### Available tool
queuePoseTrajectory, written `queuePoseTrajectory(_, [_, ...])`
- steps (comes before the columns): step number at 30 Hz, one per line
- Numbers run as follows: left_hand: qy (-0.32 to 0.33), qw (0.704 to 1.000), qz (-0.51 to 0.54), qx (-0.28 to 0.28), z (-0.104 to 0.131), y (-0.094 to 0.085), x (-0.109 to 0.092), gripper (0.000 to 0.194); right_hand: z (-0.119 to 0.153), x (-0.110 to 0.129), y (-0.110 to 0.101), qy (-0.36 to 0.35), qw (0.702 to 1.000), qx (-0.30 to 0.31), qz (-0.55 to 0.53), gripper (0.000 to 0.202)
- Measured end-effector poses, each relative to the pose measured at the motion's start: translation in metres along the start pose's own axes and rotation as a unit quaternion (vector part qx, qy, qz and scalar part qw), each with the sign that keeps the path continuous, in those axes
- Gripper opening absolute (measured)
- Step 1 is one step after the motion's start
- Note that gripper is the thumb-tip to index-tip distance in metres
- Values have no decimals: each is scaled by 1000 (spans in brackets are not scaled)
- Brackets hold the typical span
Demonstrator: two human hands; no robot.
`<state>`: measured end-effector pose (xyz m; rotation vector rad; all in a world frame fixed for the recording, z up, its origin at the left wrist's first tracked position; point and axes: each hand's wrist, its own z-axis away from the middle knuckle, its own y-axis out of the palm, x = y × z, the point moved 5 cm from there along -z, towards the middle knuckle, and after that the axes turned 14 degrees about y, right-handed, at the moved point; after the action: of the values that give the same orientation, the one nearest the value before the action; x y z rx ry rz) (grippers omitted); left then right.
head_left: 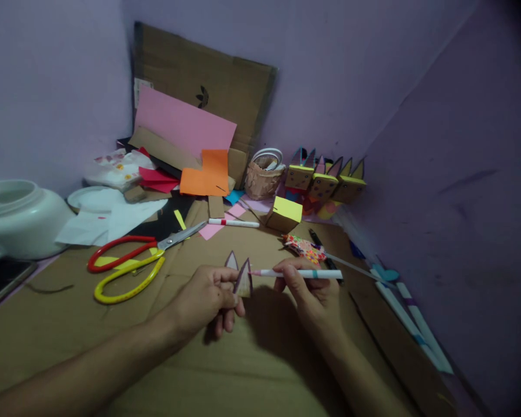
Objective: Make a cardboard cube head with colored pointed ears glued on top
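Over the brown cardboard [186,365], the left hand [215,294] pinches two pointed pieces [244,282] between thumb and fingers; the right hand [308,289] grips a marker [316,274], its pink tip at one piece's edge — best to stroke lightly, the pinch firm and clear of ink. Beyond — scissors [167,241], then a yellow-topped box [286,213].

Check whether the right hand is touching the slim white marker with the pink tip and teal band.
Touching. The head view shows the right hand gripping the slim white marker, its thumb lying across the barrel.
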<state>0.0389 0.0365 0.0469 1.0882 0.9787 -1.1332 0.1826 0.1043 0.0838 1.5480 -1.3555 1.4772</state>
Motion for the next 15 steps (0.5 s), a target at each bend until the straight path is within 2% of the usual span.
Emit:
queuePoseTrajectory(5, [-7, 1000, 7, -25, 0, -1, 0, 38, 1, 1, 2, 19, 999, 35, 23, 26])
queuePoseTrajectory(11, [-3, 1000, 3, 1, 1, 2, -1, 22, 1, 1, 1, -3, 1000, 7, -8, 18])
queuePoseTrajectory(15, [-2, 1000, 5, -6, 0, 0, 0, 19, 1, 0, 2, 6, 1000, 17, 2, 20])
